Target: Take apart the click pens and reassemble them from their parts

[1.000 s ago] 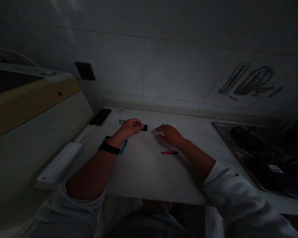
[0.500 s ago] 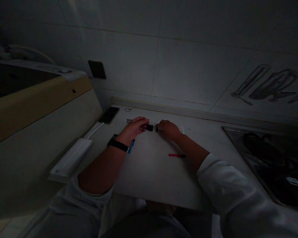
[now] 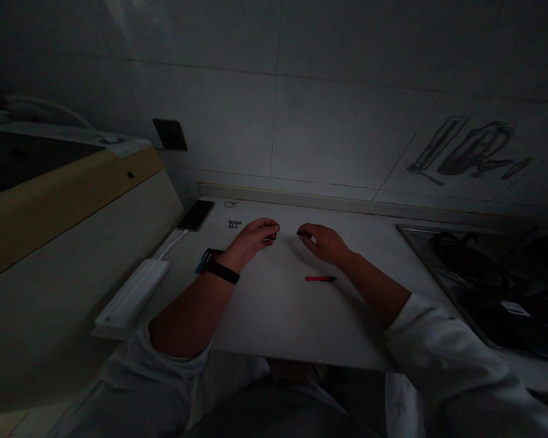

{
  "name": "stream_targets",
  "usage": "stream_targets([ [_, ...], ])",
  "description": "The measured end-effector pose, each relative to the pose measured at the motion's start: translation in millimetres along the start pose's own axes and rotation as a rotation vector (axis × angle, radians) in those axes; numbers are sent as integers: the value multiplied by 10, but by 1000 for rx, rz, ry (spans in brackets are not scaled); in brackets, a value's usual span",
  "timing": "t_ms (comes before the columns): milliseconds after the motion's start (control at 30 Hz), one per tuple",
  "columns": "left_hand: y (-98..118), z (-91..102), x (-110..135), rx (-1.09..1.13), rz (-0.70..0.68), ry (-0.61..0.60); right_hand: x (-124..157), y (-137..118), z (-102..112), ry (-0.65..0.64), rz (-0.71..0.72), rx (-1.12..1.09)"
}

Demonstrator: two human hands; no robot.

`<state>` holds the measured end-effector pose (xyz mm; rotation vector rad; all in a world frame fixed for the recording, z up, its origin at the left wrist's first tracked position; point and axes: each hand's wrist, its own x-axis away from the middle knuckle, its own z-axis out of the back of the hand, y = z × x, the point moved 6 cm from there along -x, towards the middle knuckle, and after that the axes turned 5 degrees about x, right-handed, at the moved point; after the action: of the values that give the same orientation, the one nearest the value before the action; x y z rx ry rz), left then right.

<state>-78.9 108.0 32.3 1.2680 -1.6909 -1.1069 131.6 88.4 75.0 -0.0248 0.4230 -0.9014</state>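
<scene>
My left hand point(image 3: 254, 236) is above the white counter point(image 3: 274, 316), its fingers closed on a small black piece point(image 3: 271, 236) mostly hidden by them. Across a gap to the right, my right hand point(image 3: 326, 242) has thumb and fingertips pinched on a tiny dark piece point(image 3: 300, 233), too small and dim to name. Several small grey metal parts point(image 3: 234, 224) stand in rows left of my left hand. Nearer me lies a thin red and black tool or pen point(image 3: 319, 278). Partly behind my left wrist is a small blue and dark item point(image 3: 201, 261).
A phone point(image 3: 199, 215) lies at the back left, near a white power strip point(image 3: 134, 292) with a cable. A thin wire loop point(image 3: 231, 204) is by the wall ledge. At right is a dark hob point(image 3: 466, 267); at left, a large pale appliance point(image 3: 73, 237).
My right hand has moved right, away from my left. The black ridged piece in my left hand is now mostly covered by my fingers. The view has shifted slightly.
</scene>
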Motion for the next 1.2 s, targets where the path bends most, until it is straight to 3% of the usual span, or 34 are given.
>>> stream_targets([
  [100,-44,-172,82,-48,-1,-48,217,39,51,88,-96,-160],
  [200,-94,-298,129,-164,-46,-79,361,116,-51,171,-180,-310],
  [400,-140,-361,139,-411,-183,-91,445,212,-264,270,-231,-470],
  [867,-146,-415,162,-530,-232,-98,462,102,-224,263,-135,-351],
  [1200,-221,-425,187,-383,-92,-96,487,70,-182,285,-80,-212],
])
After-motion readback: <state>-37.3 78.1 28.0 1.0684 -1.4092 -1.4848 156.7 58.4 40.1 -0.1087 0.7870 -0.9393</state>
